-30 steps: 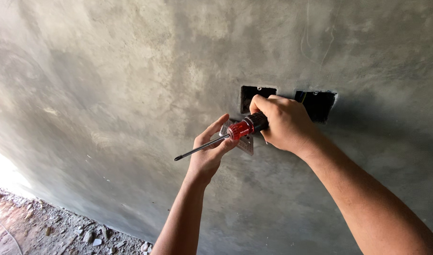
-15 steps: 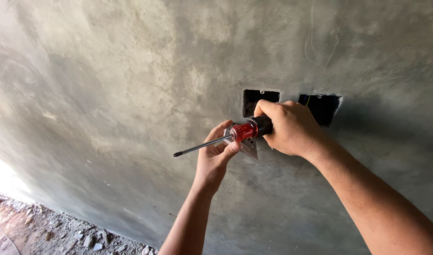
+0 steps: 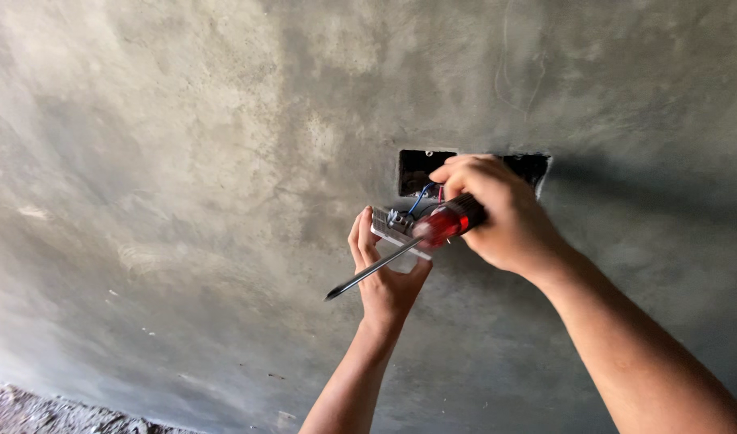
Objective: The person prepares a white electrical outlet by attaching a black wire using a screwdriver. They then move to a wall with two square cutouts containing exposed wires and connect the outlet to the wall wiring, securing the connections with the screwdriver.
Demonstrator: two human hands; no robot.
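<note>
Red-handled screwdriver [image 3: 401, 255], tip down-left.

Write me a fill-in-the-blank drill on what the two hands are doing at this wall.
1. The right hand grips a red-and-black-handled ____.
2. The left hand holds a white plastic switch module with blue and red ____ running from it.
3. These run into a dark rectangular opening in the grey ____ wall.

Missing words: screwdriver; wires; plastered

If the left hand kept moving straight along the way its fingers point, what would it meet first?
The left hand points up at the wall; past the switch plate it holds, it would probably meet the wires and cut-out box, though depth is unclear.
</note>
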